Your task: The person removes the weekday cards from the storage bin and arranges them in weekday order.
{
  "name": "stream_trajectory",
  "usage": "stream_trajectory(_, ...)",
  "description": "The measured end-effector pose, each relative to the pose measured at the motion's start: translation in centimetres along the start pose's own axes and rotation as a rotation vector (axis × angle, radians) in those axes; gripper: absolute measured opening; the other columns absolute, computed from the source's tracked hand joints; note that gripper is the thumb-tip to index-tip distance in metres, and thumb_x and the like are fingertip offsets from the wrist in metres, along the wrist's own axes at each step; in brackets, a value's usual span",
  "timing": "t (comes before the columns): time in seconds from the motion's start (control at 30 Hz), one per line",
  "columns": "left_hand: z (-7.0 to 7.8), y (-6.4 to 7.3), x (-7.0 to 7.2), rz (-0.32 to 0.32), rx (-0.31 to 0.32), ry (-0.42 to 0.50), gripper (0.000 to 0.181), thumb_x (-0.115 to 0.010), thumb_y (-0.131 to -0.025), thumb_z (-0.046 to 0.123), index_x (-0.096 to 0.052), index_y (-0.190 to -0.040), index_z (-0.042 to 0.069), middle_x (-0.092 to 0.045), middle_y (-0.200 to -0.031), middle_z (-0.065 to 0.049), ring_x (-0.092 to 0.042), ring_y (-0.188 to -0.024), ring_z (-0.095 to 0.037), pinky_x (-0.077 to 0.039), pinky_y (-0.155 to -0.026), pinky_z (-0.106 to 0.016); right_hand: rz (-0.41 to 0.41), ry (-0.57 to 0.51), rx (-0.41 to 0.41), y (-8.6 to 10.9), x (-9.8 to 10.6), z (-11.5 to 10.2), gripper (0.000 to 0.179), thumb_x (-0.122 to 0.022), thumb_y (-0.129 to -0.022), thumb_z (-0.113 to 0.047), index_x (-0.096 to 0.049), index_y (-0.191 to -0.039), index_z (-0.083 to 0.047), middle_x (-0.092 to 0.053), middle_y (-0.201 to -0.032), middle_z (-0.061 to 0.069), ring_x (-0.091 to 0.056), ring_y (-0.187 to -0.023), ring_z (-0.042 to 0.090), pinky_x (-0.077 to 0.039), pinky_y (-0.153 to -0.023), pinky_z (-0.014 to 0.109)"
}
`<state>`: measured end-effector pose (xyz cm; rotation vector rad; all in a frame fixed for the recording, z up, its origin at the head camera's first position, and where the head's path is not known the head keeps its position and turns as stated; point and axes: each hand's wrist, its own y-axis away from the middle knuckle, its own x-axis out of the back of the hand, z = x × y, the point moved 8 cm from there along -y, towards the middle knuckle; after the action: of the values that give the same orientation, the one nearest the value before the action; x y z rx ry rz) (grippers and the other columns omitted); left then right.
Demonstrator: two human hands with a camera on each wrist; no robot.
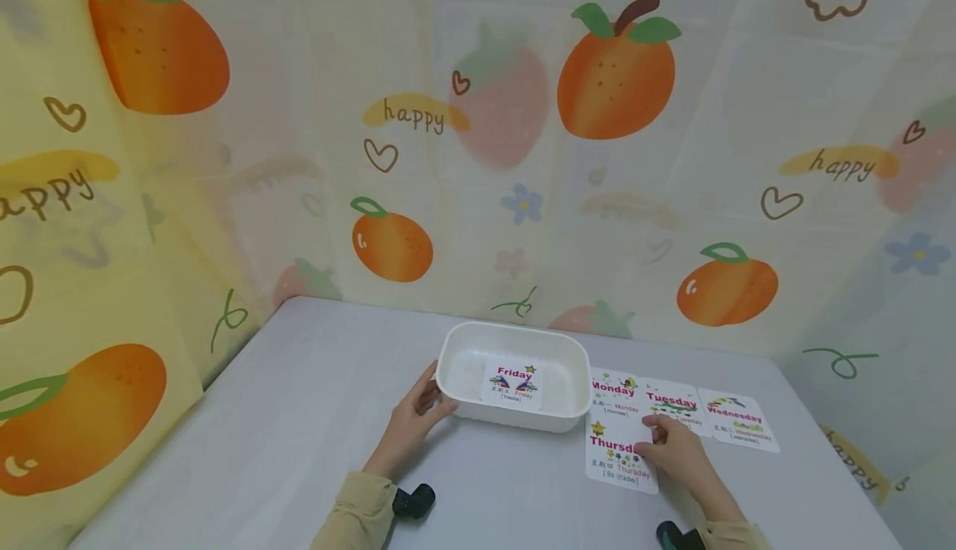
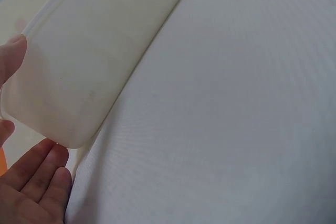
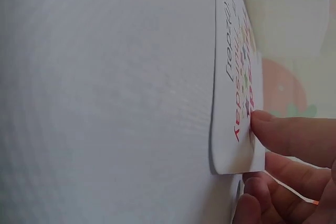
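Observation:
A white plastic box (image 1: 515,419) stands on the table with a Friday card (image 1: 514,386) lying inside it. At its left end my left hand (image 1: 409,419) holds the box, the thumb near the rim and the other fingers against the end wall. My right hand (image 1: 678,452) pinches the right edge of a Thursday card (image 1: 617,469), thumb on its face and fingers at its edge. That card lies just below a Monday card (image 1: 614,399). To the right follow a Tuesday card (image 1: 675,391), partly covered by my right hand, and a Wednesday card (image 1: 741,424).
The table (image 1: 246,450) has a pale cloth top, and its far edge runs just behind the box. Behind and to the left hangs a fruit-patterned curtain (image 1: 299,160). A dark device (image 1: 415,502) sits by the left cuff, another by the right.

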<state>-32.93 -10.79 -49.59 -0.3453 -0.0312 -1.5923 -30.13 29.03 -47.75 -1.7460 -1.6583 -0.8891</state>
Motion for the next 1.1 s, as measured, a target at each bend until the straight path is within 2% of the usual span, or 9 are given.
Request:
stream_trajectory(0.4,-0.02,-0.03,0.02,0.004,0.004,-0.016,0.080,-0.072,-0.079,0.040,-0.031,-0.146,0.025,-0.050,-0.130,-0.011,-0.047,-0.120,-0.027,-0.042,-0.099,-0.039,-0.015,0.059,0.034,-0.18,-0.12,-0.45,0.045,-0.071,-0.078,-0.007,-0.054,-0.114,0.013,-0.048,-0.077,0.006,-0.044,-0.070,0.020,-0.040,-0.057,0.028)
stream_trajectory(0.93,-0.07,-0.03,-0.02,0.004,0.003,-0.011,0.081,-0.072,-0.079,0.041,-0.030,-0.146,0.023,-0.049,-0.132,-0.012,-0.046,-0.121,-0.027,-0.041,-0.099,-0.039,-0.019,0.071,0.053,-0.25,-0.28,-0.59,0.043,-0.070,-0.079,-0.006,-0.053,-0.115,0.012,-0.049,-0.080,0.007,-0.045,-0.073,0.021,-0.042,-0.060,0.030)
stream_trajectory(1.1,-0.07,-0.01,0.00,0.005,0.012,-0.007,0.080,-0.072,-0.079,0.042,-0.031,-0.146,0.026,-0.050,-0.131,-0.010,-0.047,-0.120,-0.027,-0.042,-0.099,-0.040,-0.016,0.078,0.066,-0.07,-0.21,-0.81,0.043,-0.070,-0.079,-0.005,-0.052,-0.115,0.012,-0.050,-0.082,0.008,-0.046,-0.075,0.021,-0.044,-0.062,0.031)
